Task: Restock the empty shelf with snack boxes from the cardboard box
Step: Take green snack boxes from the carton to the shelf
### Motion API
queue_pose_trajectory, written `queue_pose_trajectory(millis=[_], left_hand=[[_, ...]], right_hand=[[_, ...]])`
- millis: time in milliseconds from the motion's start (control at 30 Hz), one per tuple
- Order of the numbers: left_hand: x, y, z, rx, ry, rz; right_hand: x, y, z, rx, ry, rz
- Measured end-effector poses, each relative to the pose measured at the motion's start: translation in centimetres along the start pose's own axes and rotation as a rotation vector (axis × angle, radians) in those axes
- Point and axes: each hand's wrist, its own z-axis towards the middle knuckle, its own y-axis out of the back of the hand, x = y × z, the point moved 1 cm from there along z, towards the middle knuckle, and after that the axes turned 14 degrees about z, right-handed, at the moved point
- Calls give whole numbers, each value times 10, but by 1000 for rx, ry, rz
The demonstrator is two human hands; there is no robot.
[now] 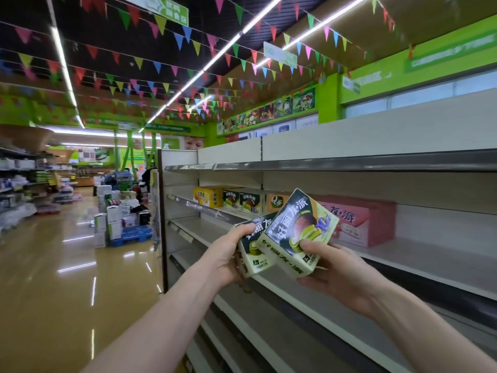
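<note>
Before the shelf (430, 261), left hand (223, 254) fingers clamped on one snack box (255, 251), right hand (344, 270) on another.

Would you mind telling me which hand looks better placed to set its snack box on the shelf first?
Probably the right hand: its green box is raised higher, just before the pink box on the shelf. The left hand holds the other box lower, partly behind it.

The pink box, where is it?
Head view: the pink box stands on a shelf right of centre, right of the orange box, behind the snack box in the right hand.
</note>
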Motion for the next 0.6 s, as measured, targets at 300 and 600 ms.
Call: queue_pose_trajectory(millis=[300, 600], left_hand=[[13, -117, 20, 143, -22, 42], [18, -208, 55, 340, -91, 140]], right_hand=[[49, 95, -28, -147, 98, -82], [86, 169, -53, -344, 172, -61]])
